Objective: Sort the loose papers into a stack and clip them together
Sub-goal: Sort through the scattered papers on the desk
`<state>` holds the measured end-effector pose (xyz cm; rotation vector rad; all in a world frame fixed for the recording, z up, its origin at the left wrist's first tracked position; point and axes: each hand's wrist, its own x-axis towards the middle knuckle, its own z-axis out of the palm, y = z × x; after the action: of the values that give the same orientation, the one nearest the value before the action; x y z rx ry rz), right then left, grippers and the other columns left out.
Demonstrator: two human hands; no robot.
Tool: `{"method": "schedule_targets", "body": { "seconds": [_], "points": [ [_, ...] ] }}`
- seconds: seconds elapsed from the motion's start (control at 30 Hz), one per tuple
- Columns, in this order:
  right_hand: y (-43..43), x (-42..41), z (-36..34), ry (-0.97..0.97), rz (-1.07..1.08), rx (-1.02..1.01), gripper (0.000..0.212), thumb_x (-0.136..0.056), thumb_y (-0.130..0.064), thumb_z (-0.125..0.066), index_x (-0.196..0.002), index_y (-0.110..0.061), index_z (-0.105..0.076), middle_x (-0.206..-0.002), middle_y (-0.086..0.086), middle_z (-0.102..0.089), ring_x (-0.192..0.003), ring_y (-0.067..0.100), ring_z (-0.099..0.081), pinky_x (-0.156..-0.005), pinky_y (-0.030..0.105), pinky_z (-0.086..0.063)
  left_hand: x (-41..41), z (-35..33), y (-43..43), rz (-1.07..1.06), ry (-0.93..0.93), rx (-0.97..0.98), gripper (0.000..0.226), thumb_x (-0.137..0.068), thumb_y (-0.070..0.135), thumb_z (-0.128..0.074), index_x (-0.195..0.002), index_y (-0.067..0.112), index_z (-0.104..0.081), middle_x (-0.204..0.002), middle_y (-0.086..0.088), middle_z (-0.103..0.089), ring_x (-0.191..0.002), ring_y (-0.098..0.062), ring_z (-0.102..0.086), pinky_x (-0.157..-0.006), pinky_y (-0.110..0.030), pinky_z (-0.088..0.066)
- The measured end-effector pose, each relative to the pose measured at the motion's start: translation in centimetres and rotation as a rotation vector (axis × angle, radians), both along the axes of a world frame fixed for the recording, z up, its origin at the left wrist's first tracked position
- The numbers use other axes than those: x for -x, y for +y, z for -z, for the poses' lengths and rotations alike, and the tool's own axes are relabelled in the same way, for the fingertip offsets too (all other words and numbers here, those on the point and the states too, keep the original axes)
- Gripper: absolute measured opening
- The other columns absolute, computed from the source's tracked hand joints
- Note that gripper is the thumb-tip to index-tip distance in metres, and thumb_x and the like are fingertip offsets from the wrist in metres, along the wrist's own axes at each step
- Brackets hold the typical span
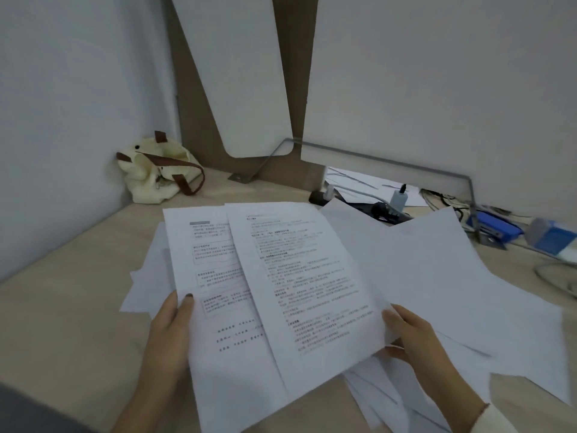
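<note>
head view: both my hands, left hand and right hand, pinch the fanned papers above the tabletop so i can square them.

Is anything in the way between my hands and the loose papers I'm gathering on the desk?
Nothing visible is. The left hand already pinches the printed sheets at their left edge, and the right hand grips them at the right edge. The other loose papers lie spread beneath and to the right, uncovered. I see no clip among them.
</note>
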<state>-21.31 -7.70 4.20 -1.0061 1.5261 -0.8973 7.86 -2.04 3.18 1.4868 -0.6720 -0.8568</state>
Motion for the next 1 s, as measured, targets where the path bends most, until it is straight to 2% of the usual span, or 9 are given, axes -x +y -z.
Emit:
{"method": "schedule_targets", "body": {
  "seconds": [0.1, 0.23, 0.33, 0.47, 0.6, 0.67, 0.73, 0.83, 1.0],
  "points": [
    [0.9, -0.1, 0.2, -0.056, -0.026, -0.043, 0.023, -0.095, -0.015, -0.045, -0.106, -0.011, -0.065, -0.114, 0.016, -0.063, -0.101, 0.033, -0.061, -0.056, 0.031, -0.058, -0.6, 0.1, -0.1, 0.081, 0.088, -0.069, 0.024, -0.098, 0.017, -0.038, -0.103, 0.011, -0.06, -0.098, -0.002, -0.066, -0.086, -0.016, -0.061, -0.071, -0.03, -0.048],
    [2.2, -1.9, 0.3, -0.114, -0.079, -0.114, 0.022, -0.094, -0.016, -0.049, -0.109, -0.012, -0.065, -0.105, 0.016, -0.069, -0.09, 0.032, -0.068, -0.061, 0.035, -0.059, -1.3, 0.8, -1.1, 0.175, 0.146, -0.155, 0.031, -0.097, 0.031, -0.04, -0.115, 0.015, -0.06, -0.112, -0.012, -0.067, -0.099, -0.032, -0.063, -0.09, -0.051, -0.049],
    [2.7, -3.9, 0.4, -0.081, -0.112, -0.141, 0.021, -0.095, -0.014, -0.048, -0.105, -0.01, -0.066, -0.099, 0.016, -0.071, -0.083, 0.03, -0.07, -0.064, 0.037, -0.06, -0.9, 1.2, -1.9, 0.248, 0.209, -0.133, 0.038, -0.095, 0.034, -0.044, -0.126, 0.015, -0.054, -0.117, -0.009, -0.064, -0.103, -0.03, -0.062, -0.092, -0.044, -0.048],
    [2.6, -5.9, 0.1, -0.004, -0.197, -0.085, 0.021, -0.095, -0.015, -0.047, -0.1, -0.01, -0.068, -0.084, 0.009, -0.071, -0.067, 0.017, -0.068, -0.062, 0.032, -0.059, -1.1, 1.7, -2.9, 0.306, 0.138, -0.114, 0.038, -0.092, 0.008, -0.05, -0.13, 0.014, -0.048, -0.117, -0.005, -0.058, -0.106, -0.024, -0.054, -0.095, -0.036, -0.04],
    [0.2, -5.2, 0.2, 0.337, -0.108, 0.213, 0.015, -0.092, -0.019, -0.053, -0.093, -0.024, -0.067, -0.088, -0.007, -0.071, -0.076, 0.0, -0.065, -0.072, 0.025, -0.051, -1.7, 2.7, -4.4, 0.318, -0.003, -0.161, 0.043, -0.091, 0.003, -0.049, -0.133, 0.013, -0.045, -0.126, -0.009, -0.057, -0.116, -0.032, -0.053, -0.104, -0.049, -0.039],
    [-1.9, -4.4, 0.3, 0.502, -0.033, 0.329, 0.014, -0.091, -0.018, -0.056, -0.101, -0.02, -0.065, -0.098, -0.001, -0.069, -0.089, 0.011, -0.064, -0.077, 0.023, -0.046, -2.0, 3.0, -4.9, 0.287, -0.042, -0.173, 0.043, -0.091, 0.002, -0.048, -0.133, 0.011, -0.044, -0.131, -0.013, -0.054, -0.119, -0.034, -0.051, -0.104, -0.052, -0.037],
    [-4.1, -3.6, 0.6, 0.729, -0.049, 0.369, 0.026, -0.091, -0.021, -0.055, -0.116, -0.016, -0.059, -0.118, 0.006, -0.06, -0.108, 0.021, -0.055, -0.084, 0.023, -0.041, -2.1, 3.1, -5.1, 0.247, -0.05, -0.174, 0.044, -0.092, 0.002, -0.048, -0.135, 0.008, -0.042, -0.134, -0.015, -0.052, -0.121, -0.035, -0.049, -0.105, -0.05, -0.036],
    [-6.0, -2.2, 1.7, 1.036, -0.148, 0.259, 0.045, -0.093, -0.032, -0.049, -0.134, -0.015, -0.043, -0.141, 0.01, -0.042, -0.128, 0.026, -0.039, -0.101, 0.032, -0.036, -1.9, 2.9, -5.2, 0.212, -0.05, -0.162, 0.045, -0.093, 0.003, -0.047, -0.137, 0.006, -0.04, -0.136, -0.016, -0.049, -0.124, -0.035, -0.045, -0.101, -0.045, -0.034],
    [-6.0, -0.7, 3.2, 1.293, -0.288, 0.239, 0.026, -0.096, -0.023, -0.038, -0.116, -0.011, -0.048, -0.116, 0.009, -0.054, -0.102, 0.023, -0.054, -0.074, 0.028, -0.044, -1.2, 2.8, -5.1, 0.182, -0.031, -0.146, 0.043, -0.093, 0.008, -0.049, -0.135, 0.009, -0.043, -0.133, -0.013, -0.051, -0.122, -0.033, -0.046, -0.1, -0.044, -0.034]
  ]
}}
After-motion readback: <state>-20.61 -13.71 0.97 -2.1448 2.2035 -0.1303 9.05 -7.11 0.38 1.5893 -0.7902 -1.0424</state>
